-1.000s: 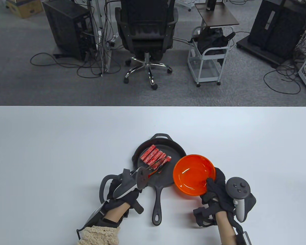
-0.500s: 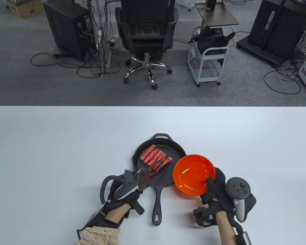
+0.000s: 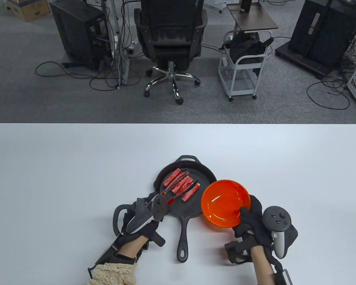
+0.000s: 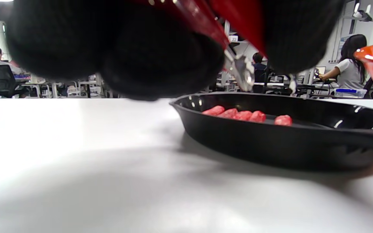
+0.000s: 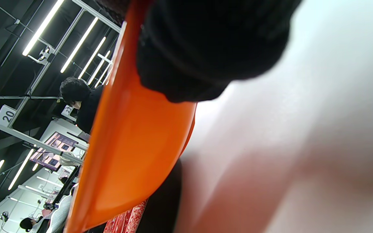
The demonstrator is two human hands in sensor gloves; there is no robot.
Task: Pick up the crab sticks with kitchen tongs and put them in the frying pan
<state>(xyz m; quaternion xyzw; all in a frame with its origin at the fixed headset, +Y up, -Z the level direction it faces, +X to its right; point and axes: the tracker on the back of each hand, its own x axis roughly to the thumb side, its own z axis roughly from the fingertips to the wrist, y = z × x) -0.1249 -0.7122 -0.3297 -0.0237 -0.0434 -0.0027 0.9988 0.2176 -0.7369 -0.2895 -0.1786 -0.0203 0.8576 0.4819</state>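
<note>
Several red crab sticks [image 3: 179, 182] lie in a row in the black cast-iron frying pan [image 3: 192, 204]; one more crab stick [image 3: 191, 192] lies a little apart on the right. My left hand [image 3: 145, 209] grips the red-handled kitchen tongs [image 3: 160, 206]. Their arms are spread over the row and hold nothing. The left wrist view shows the tongs [image 4: 238, 68] above the pan [image 4: 270, 142] and the sticks [image 4: 248, 115]. My right hand [image 3: 249, 216] pinches the near rim of the orange bowl [image 3: 225, 202], which overlaps the pan's right edge. Nothing shows inside the bowl.
The pan's long handle [image 3: 182, 237] points toward me between the hands. The white table [image 3: 77, 166] stretches out to the left, right and far side. An office chair [image 3: 172, 38] and a cart [image 3: 243, 68] stand on the floor beyond it.
The tongs have opened and let go of the last crab stick, which now lies in the pan. My left hand has drawn slightly left. The right hand and bowl have not moved.
</note>
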